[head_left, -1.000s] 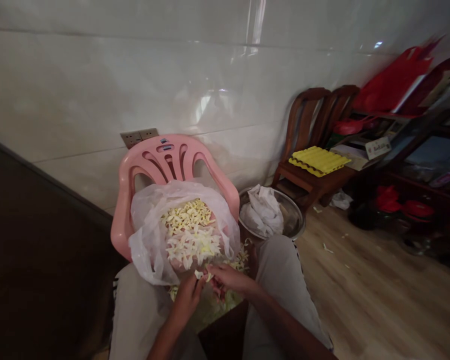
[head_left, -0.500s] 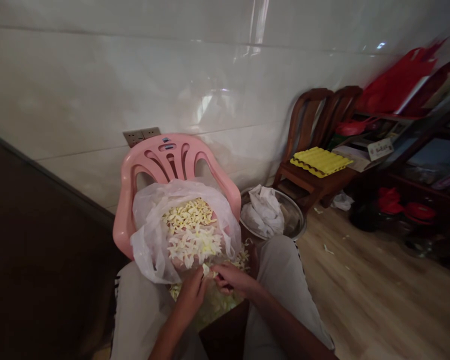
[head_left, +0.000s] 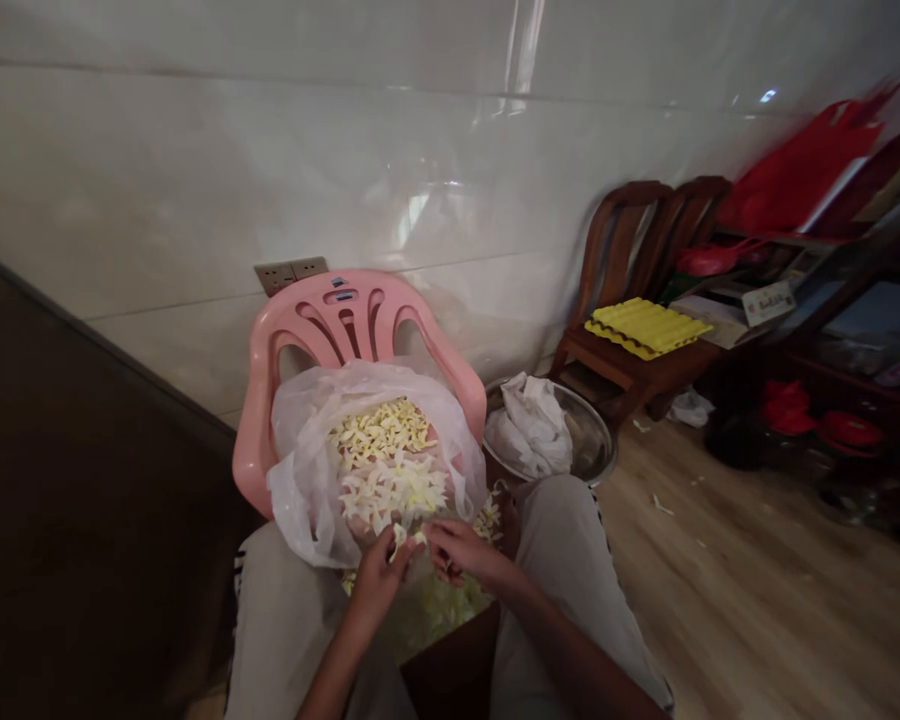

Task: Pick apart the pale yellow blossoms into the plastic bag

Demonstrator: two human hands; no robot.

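Pale flowers point(head_left: 394, 490) and smaller yellowish pieces point(head_left: 382, 430) lie in two groups inside an open, translucent plastic bag point(head_left: 300, 500) on a pink plastic chair point(head_left: 459, 375). My left hand point(head_left: 381, 572) pinches a small white flower point(head_left: 400, 537) just in front of the bag. Close on its right, my right hand point(head_left: 461, 553) has its fingers drawn together by the same flower; what they hold is too small to make out. Below both hands, between the knees, more pale green-white pieces point(head_left: 439, 610) are heaped, partly hidden by the hands.
A metal basin point(head_left: 607, 465) with a crumpled whitish bag point(head_left: 532, 430) stands right of the pink chair. Beyond it, a wooden chair point(head_left: 615, 365) carries yellow egg trays point(head_left: 645, 326). A dark panel point(head_left: 82, 500) rises at left. Scraps lie on the wooden floor point(head_left: 720, 590).
My left hand has moved slightly left, opening a small gap between the hands. The whole view has shifted a little.
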